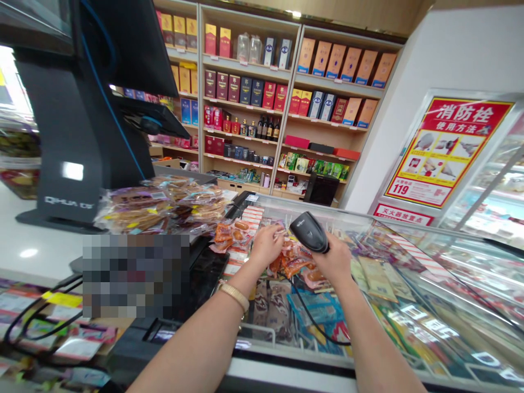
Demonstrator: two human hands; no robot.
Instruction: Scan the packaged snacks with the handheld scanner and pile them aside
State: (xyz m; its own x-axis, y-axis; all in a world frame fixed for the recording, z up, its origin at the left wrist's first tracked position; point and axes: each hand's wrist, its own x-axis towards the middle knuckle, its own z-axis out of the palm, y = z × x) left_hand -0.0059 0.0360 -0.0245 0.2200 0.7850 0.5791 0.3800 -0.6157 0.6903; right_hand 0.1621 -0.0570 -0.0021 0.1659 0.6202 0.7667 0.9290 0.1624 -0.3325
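Note:
My right hand [336, 261] grips a black handheld barcode scanner [309, 232]. The scanner's head points up and to the left, above several sausage packets [298, 261] in clear and orange wrapping. Close to the scanner, my left hand [268, 243] has its fingers curled and pinched at the edge of a sausage packet; the fingertips are partly hidden. More sausage packets [233, 233] lie just left of that hand. The packets rest on the glass top of a freezer [266, 322]. A black cable [308, 314] loops over the glass below the scanner.
A dark checkout terminal [69, 142] stands on the white counter [24, 251] at left. Beside it is a pile of brown snack packs [164, 204]. Shelves [245, 68] of boxes and bottles line the back wall. A red and white sign [448, 150] hangs at right.

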